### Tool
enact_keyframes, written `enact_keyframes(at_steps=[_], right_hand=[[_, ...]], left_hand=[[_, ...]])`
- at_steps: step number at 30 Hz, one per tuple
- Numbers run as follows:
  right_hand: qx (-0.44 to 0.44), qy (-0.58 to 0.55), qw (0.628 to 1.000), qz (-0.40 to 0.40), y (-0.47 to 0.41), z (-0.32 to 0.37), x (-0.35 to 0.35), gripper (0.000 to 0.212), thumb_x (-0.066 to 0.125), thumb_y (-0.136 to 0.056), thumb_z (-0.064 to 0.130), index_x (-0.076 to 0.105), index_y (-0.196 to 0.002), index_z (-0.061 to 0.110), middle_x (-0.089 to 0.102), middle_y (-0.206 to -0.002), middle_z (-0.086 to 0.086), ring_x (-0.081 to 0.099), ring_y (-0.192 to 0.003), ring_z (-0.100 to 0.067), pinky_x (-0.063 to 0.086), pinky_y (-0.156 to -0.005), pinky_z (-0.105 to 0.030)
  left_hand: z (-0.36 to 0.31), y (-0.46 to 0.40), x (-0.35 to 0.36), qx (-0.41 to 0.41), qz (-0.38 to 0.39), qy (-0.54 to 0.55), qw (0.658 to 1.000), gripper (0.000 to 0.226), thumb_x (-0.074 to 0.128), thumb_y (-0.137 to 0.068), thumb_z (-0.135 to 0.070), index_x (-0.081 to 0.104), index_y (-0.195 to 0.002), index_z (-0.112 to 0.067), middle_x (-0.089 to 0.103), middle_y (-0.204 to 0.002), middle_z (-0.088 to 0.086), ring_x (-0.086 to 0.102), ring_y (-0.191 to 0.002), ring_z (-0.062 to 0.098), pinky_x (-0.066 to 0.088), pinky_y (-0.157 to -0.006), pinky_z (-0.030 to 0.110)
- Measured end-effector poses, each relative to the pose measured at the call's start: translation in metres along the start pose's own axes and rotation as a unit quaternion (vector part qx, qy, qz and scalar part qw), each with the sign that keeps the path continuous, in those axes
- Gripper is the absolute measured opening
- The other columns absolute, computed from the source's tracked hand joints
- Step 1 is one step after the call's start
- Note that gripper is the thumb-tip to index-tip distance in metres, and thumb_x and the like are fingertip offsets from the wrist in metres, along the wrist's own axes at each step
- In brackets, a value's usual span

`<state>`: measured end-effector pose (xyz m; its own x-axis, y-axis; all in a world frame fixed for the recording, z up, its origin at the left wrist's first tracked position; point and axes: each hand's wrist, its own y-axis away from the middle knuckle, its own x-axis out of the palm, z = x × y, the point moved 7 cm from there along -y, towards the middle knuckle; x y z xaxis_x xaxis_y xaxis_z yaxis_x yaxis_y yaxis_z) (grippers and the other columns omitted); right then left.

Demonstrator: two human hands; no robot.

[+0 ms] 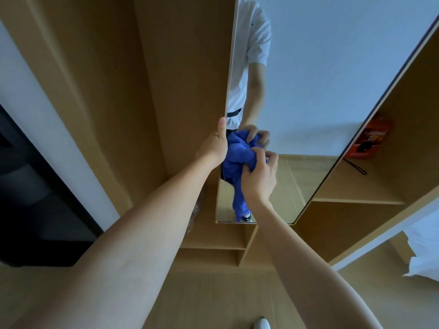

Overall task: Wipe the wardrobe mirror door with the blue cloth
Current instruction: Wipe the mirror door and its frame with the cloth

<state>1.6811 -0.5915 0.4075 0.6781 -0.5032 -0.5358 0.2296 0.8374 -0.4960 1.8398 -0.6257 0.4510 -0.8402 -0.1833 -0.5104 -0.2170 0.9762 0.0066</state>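
The tall mirror door [320,79] of the wooden wardrobe stands straight ahead and reflects a person in a white shirt. My left hand [215,143] grips the door's left edge, thumb up along the front, fingers hidden behind it. My right hand [260,173] holds a bunched blue cloth [237,160] against the glass near that edge. One end of the cloth hangs down below the hand. The mirror shows the cloth and the hand again just above.
Open wooden shelves [356,200] lie to the right of the mirror, with an orange packet [370,141] and a black cord on one. White bedding [425,260] shows at the far right. A dark doorway [28,198] is at the left. A white shoe [261,324] is on the wooden floor.
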Motion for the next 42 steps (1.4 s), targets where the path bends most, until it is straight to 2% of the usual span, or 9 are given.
enact_keyframes(at_steps=[2, 4, 7, 10, 17, 21, 25, 34, 42], right_hand=[[0.010, -0.010, 1.000, -0.012, -0.004, -0.004, -0.001, 0.039, 0.058, -0.083, 0.014, 0.049, -0.117, 0.032, 0.040, -0.115, 0.004, 0.050, -0.097, -0.020, 0.047, -0.063, -0.034], [0.003, 0.039, 0.999, 0.036, 0.005, -0.021, 0.012, 0.036, 0.057, -0.086, 0.014, 0.046, -0.118, 0.027, 0.040, -0.118, 0.000, 0.049, -0.102, -0.024, 0.048, -0.064, -0.036], [0.056, 0.139, 0.974, 0.169, 0.028, -0.065, 0.037, 0.038, 0.051, -0.087, 0.010, 0.041, -0.120, 0.023, 0.039, -0.121, -0.006, 0.044, -0.111, -0.031, 0.052, -0.075, -0.043], [0.097, 0.133, 0.970, 0.177, 0.034, -0.080, 0.030, 0.030, 0.049, -0.087, 0.011, 0.044, -0.114, 0.023, 0.039, -0.116, -0.004, 0.045, -0.109, -0.031, 0.052, -0.076, -0.043], [0.013, -0.028, 0.999, 0.027, -0.009, -0.013, -0.011, 0.042, 0.061, -0.084, 0.016, 0.046, -0.120, 0.033, 0.039, -0.118, 0.005, 0.051, -0.097, -0.020, 0.046, -0.067, -0.033], [-0.023, 0.024, 0.997, 0.064, -0.002, -0.038, 0.002, 0.037, 0.062, -0.086, 0.017, 0.048, -0.118, 0.028, 0.041, -0.119, 0.002, 0.051, -0.100, -0.024, 0.050, -0.064, -0.036], [0.056, 0.069, 0.983, 0.159, 0.023, -0.092, 0.027, 0.031, 0.054, -0.086, 0.014, 0.050, -0.116, 0.025, 0.042, -0.123, -0.003, 0.045, -0.111, -0.029, 0.048, -0.073, -0.038], [0.020, -0.069, 0.996, 0.059, -0.007, -0.067, -0.004, 0.039, 0.063, -0.082, 0.012, 0.056, -0.117, 0.028, 0.042, -0.116, 0.006, 0.049, -0.104, -0.018, 0.045, -0.068, -0.031], [-0.006, -0.009, 0.993, 0.122, 0.006, -0.114, 0.004, 0.033, 0.063, -0.085, 0.020, 0.053, -0.116, 0.027, 0.044, -0.119, 0.004, 0.050, -0.102, -0.021, 0.052, -0.069, -0.039]], left_hand=[[0.002, 0.001, 0.002, -0.001, -0.006, 0.004, 1.000, 0.057, 0.001, -0.096, -0.066, 0.045, -0.074, -0.036, 0.047, -0.070, -0.009, 0.047, -0.066, 0.007, 0.041, -0.079, 0.035], [0.006, 0.002, 0.005, -0.008, -0.003, 0.002, 1.000, 0.075, 0.000, -0.095, -0.067, 0.062, -0.114, -0.029, 0.062, -0.092, 0.000, 0.059, -0.089, 0.018, 0.043, -0.086, 0.037], [0.010, 0.001, 0.006, -0.014, -0.003, -0.014, 1.000, 0.085, -0.005, -0.090, -0.071, 0.038, -0.150, -0.028, 0.057, -0.137, 0.008, 0.055, -0.121, 0.030, 0.044, -0.103, 0.045], [0.011, 0.004, 0.007, -0.015, -0.006, -0.015, 1.000, 0.085, -0.005, -0.089, -0.073, 0.036, -0.150, -0.029, 0.057, -0.137, 0.011, 0.056, -0.120, 0.033, 0.044, -0.102, 0.046], [0.029, 0.004, 0.019, -0.015, -0.018, 0.050, 0.998, 0.064, 0.010, -0.101, -0.059, 0.034, -0.151, -0.026, 0.039, -0.155, 0.003, 0.037, -0.141, 0.027, 0.028, -0.114, 0.039], [0.046, 0.007, 0.031, -0.047, -0.017, 0.060, 0.997, 0.070, 0.010, -0.098, -0.063, 0.037, -0.151, -0.025, 0.039, -0.154, 0.005, 0.036, -0.141, 0.028, 0.028, -0.112, 0.039], [0.051, 0.012, 0.036, -0.115, -0.024, 0.089, 0.989, 0.076, 0.011, -0.094, -0.071, 0.037, -0.149, -0.027, 0.040, -0.152, 0.008, 0.042, -0.134, 0.035, 0.040, -0.107, 0.053], [0.078, 0.028, 0.058, -0.174, -0.074, 0.062, 0.980, 0.075, 0.011, -0.095, -0.069, 0.046, -0.144, -0.024, 0.056, -0.137, 0.012, 0.055, -0.120, 0.036, 0.049, -0.099, 0.052], [0.082, 0.026, 0.058, -0.208, -0.086, 0.065, 0.972, 0.078, 0.012, -0.094, -0.070, 0.041, -0.148, -0.021, 0.047, -0.146, 0.012, 0.048, -0.129, 0.035, 0.046, -0.104, 0.051]])
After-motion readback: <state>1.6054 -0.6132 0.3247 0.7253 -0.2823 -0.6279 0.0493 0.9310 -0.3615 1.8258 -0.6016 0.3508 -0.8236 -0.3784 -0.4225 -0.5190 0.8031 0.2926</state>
